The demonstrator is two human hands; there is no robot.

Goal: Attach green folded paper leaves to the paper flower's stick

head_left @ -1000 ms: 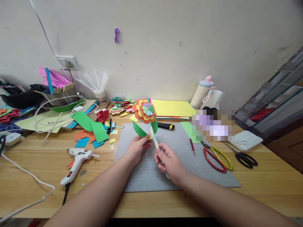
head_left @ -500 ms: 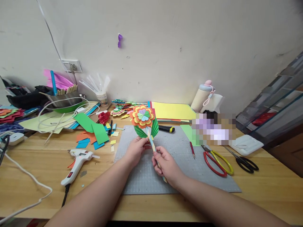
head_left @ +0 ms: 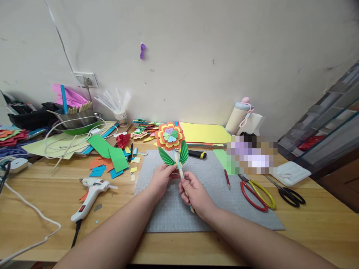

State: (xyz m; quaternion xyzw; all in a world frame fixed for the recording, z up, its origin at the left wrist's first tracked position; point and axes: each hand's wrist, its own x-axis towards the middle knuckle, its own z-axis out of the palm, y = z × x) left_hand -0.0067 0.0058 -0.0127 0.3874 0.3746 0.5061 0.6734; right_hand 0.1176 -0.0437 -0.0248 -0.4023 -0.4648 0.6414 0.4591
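Observation:
A paper flower (head_left: pixel 169 136) with orange, yellow and multicoloured heart-shaped petals is held up over the grey cutting mat (head_left: pixel 165 220). Two pleated green paper leaves (head_left: pixel 183 153) spread from its striped stem (head_left: pixel 180 169). My left hand (head_left: pixel 162 181) pinches the stem where the leaves join it; some of its fingers are hidden behind. Lower down, my right hand (head_left: pixel 195 192) is wrapped around the stem, whose end pokes out below the palm.
To the left lie a white glue gun (head_left: pixel 91 196) and green paper pieces (head_left: pixel 108 149). A utility knife (head_left: pixel 197 154), pencil (head_left: pixel 227 179), red-and-yellow-handled scissors (head_left: pixel 256 192) and black scissors (head_left: pixel 290 195) lie right. Behind are a yellow paper stack (head_left: pixel 204 132) and a bottle (head_left: pixel 238 116).
The flower has tilted slightly, so its head faces me more squarely and both leaves show more fully. Both hands keep their hold on the stem.

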